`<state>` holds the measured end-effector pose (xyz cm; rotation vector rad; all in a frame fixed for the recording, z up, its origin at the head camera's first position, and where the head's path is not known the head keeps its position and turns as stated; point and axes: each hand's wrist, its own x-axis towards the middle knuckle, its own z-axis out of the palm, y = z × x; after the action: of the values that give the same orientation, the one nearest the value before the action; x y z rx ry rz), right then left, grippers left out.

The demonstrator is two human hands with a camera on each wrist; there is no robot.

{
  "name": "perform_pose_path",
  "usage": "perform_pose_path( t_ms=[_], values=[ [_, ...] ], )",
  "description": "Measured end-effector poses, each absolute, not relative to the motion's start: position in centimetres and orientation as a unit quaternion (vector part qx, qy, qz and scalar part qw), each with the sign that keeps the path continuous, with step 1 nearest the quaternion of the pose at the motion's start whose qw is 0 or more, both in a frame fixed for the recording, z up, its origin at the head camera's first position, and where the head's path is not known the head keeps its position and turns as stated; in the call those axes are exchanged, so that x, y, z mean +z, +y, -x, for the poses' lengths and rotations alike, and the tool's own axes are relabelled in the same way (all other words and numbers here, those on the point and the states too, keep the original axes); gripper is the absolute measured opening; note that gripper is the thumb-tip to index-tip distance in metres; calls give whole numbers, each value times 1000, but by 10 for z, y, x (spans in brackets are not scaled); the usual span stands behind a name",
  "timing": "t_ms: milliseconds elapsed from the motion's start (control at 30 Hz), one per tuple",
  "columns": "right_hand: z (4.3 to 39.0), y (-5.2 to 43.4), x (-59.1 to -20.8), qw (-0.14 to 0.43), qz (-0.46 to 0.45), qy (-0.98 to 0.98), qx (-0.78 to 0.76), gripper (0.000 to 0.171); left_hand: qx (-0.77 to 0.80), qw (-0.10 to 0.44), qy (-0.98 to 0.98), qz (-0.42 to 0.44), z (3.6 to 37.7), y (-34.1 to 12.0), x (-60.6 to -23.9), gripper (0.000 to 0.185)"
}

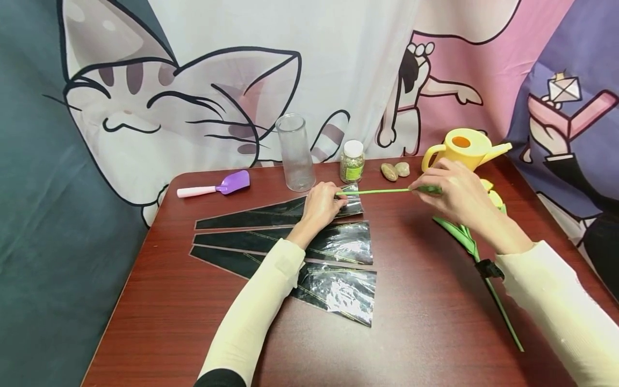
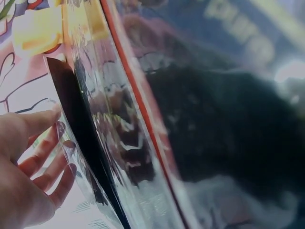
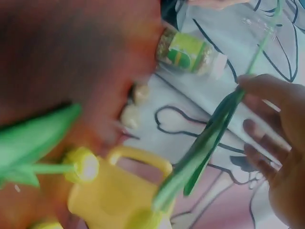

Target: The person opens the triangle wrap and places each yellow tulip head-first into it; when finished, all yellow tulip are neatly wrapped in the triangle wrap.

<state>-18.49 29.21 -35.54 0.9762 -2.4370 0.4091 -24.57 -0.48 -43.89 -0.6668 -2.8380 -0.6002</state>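
Note:
My left hand (image 1: 321,207) grips the wide end of the top flower sleeve (image 1: 271,214), a tapered black and clear plastic wrapper. In the left wrist view its fingers (image 2: 43,179) are at the clear edge of the plastic. My right hand (image 1: 452,191) pinches a green flower stem (image 1: 374,191) where its long leaves (image 3: 205,148) begin. The stem points left, its tip by the left hand at the sleeve's end; its flower head cannot be made out. Below the right hand lie yellow flowers (image 1: 494,199) with a long stem (image 1: 500,306).
Two more sleeves (image 1: 340,242) (image 1: 338,290) lie in front. Along the back stand a clear glass vase (image 1: 296,156), a jar of small granules (image 1: 352,164) and a yellow watering can (image 1: 466,150). Two stones (image 1: 389,172) and a purple scoop (image 1: 234,183) lie on the table (image 1: 193,333).

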Motion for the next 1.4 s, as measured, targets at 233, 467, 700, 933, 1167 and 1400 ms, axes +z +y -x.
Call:
perform_pose_path(
  t_ms=[233, 467, 700, 933, 1167, 1400],
  values=[
    [190, 319, -367, 206, -294, -930, 82, 21, -235, 71, -948, 205, 245, -6, -441, 5],
    [195, 331, -384, 178, -280, -941, 66, 21, -246, 75, -945, 203, 244, -6, -440, 6],
    [202, 315, -392, 152, -300, -940, 64, 20, -244, 77, -942, 218, 243, -3, -437, 6],
    [210, 288, -406, 131, -308, -939, 81, 16, -228, 75, -943, 232, 243, -1, -437, 5],
    [216, 273, -419, 138, -305, -937, 101, 11, -233, 84, -938, 243, 241, -1, -439, 5],
    [218, 265, -424, 146, -309, -932, 118, 10, -227, 79, -940, 243, 240, -1, -437, 5]
  ],
)
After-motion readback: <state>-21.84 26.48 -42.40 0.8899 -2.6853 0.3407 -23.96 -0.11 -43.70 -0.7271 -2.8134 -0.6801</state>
